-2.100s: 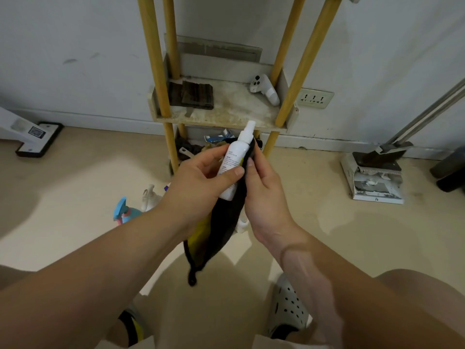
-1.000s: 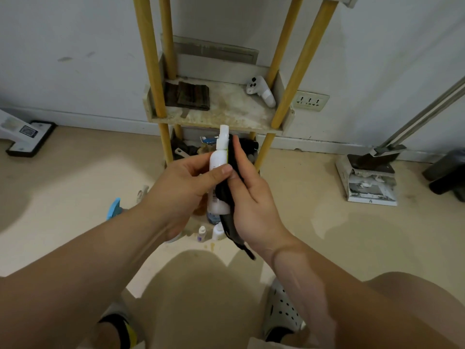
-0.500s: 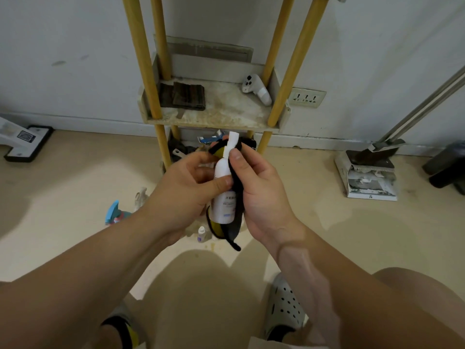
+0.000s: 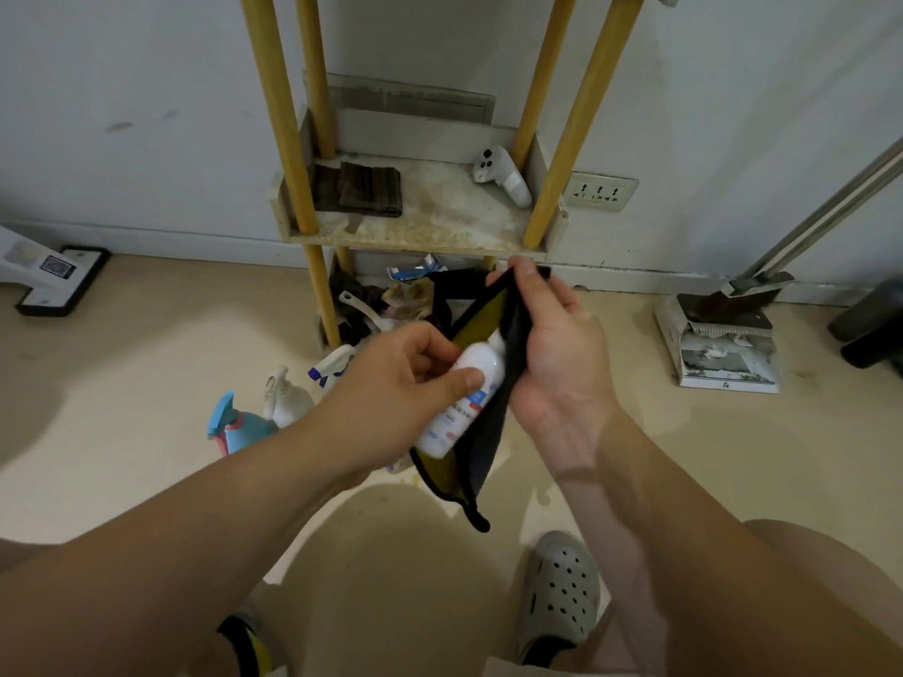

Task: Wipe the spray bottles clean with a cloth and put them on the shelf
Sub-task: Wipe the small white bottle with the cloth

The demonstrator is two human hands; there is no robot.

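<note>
Centre of the frame: the left hand (image 4: pixel 405 398) has its fingers (image 4: pixel 430 342) and thumb curled round the small white spray bottle (image 4: pixel 464 403), which is tilted with its top tucked out of sight in the cloth (image 4: pixel 488 432). The right hand (image 4: pixel 557 364) pinches that black-and-yellow cloth by its upper edge, and the rest hangs behind the bottle. Both are held in the air, just below the shelf (image 4: pixel 415 244) in the picture. On the floor, left of centre, a blue spray bottle (image 4: pixel 239 425) and a white pump bottle (image 4: pixel 286 400) stand side by side. A folded dark rag (image 4: pixel 361 188) and a white controller (image 4: pixel 505 175) lie on the shelf.

left hand (image 4: pixel 400 390): fingers curled, gripping | right hand (image 4: pixel 557 368): fingers curled, gripping
</note>
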